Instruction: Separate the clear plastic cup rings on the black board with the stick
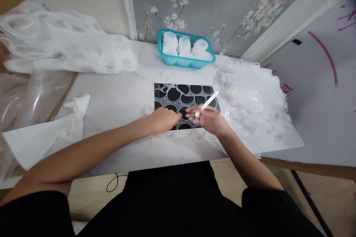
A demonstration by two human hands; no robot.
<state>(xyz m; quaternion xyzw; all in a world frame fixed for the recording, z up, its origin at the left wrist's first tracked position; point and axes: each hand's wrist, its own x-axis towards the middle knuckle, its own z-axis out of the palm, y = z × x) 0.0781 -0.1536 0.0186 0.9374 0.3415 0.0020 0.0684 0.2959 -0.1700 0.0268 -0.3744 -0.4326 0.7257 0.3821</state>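
Note:
A black mat (185, 96) lies on the white table (119, 100), covered by a clear plastic sheet with round cut-outs (178, 92). My left hand (164, 118) rests on the sheet's near edge, fingers closed and pressing down on it. My right hand (208, 118) sits just to the right, almost touching the left, and grips a thin white pen-like tool (208, 103) that points up and to the right.
A turquoise basket (185, 60) of stacked clear round pieces stands at the back. Heaps of punched clear plastic lie at the right (250, 100) and back left (63, 44). A white cloth (75, 109) lies at the left. A marked white board (319, 81) is at the right.

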